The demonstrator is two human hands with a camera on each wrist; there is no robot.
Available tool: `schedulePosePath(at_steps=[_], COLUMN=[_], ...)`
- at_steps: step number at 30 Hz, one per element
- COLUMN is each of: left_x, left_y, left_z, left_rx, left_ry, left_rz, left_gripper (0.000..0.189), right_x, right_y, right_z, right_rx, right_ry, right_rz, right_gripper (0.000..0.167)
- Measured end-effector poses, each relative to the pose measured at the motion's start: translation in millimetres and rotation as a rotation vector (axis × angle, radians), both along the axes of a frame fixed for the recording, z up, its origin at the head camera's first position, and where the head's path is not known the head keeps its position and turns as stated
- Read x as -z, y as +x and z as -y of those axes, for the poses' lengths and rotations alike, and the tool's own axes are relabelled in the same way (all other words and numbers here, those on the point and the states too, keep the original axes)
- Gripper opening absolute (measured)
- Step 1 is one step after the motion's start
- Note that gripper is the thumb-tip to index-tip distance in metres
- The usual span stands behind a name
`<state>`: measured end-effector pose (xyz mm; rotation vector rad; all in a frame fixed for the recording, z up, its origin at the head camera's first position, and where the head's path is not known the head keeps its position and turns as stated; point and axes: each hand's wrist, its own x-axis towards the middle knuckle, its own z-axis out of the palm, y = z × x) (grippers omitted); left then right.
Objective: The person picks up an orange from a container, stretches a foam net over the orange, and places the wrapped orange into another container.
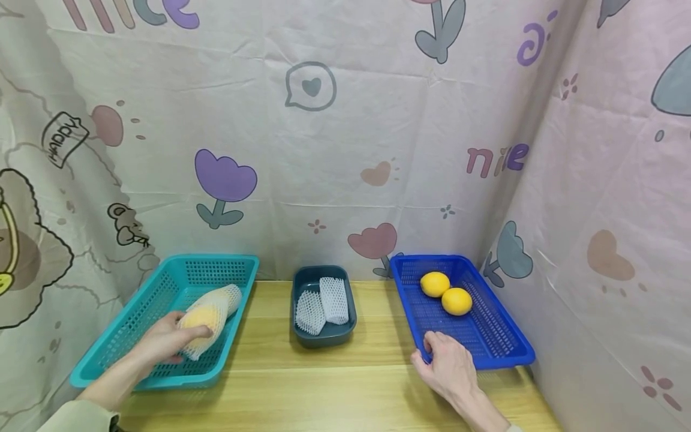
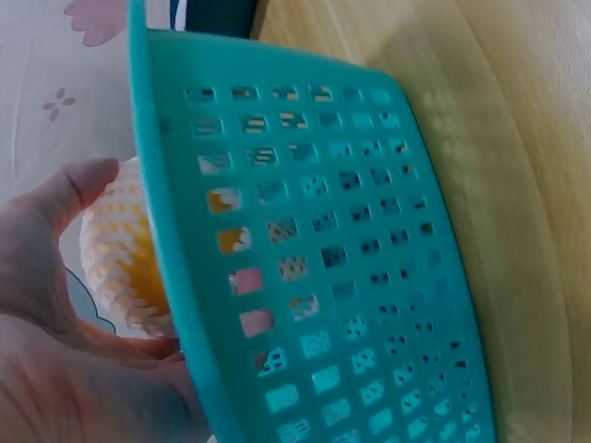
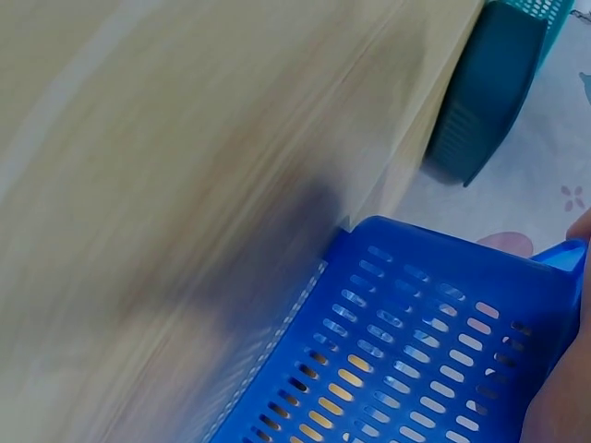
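Note:
My left hand (image 1: 164, 337) grips a lemon in a white foam net (image 1: 202, 324), thumb across its near side, over the teal basket (image 1: 102, 357). Another netted piece (image 1: 232, 297) lies just behind it; what is inside cannot be told. In the left wrist view the basket wall partly hides the netted lemon (image 2: 120, 249). On the right, my right hand (image 1: 448, 366) holds the near left part of the blue basket's rim (image 1: 407, 312) between thumb and fingers. Two bare lemons (image 1: 456, 301) lie side by side toward the back of that basket.
Between the baskets stands a small dark teal bin (image 1: 324, 341) with two empty-looking white foam nets (image 1: 333, 300) in it. All three containers rest on a wooden table (image 1: 324, 396). A printed curtain (image 1: 335, 150) hangs behind and along both sides.

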<state>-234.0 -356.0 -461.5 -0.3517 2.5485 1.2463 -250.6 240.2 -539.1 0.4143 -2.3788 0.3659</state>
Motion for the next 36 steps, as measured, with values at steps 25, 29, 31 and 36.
schedulePosePath(at_steps=[25,29,31,36], left_x=[21.1,21.1,19.1,14.3], left_y=[-17.5,-20.0,-21.0,-19.5], left_z=[-1.4,-3.7,-6.3,-10.7], left_rx=[0.201,0.218,0.229,0.272], left_ry=[-0.183,-0.227,-0.264,-0.373], left_rz=[0.08,0.076,0.064,0.021], left_gripper=[0.106,0.115,0.116,0.115], right_x=[-0.8,-1.9,-1.9,0.8], right_y=[1.3,2.8,3.0,0.8], right_z=[2.6,1.8,1.2,1.1], right_rx=[0.004,0.021,0.024,-0.008], right_ry=[-0.021,-0.024,-0.025,-0.018], right_rz=[0.042,0.056,0.05,0.004], right_gripper=[0.04,0.041,0.041,0.04])
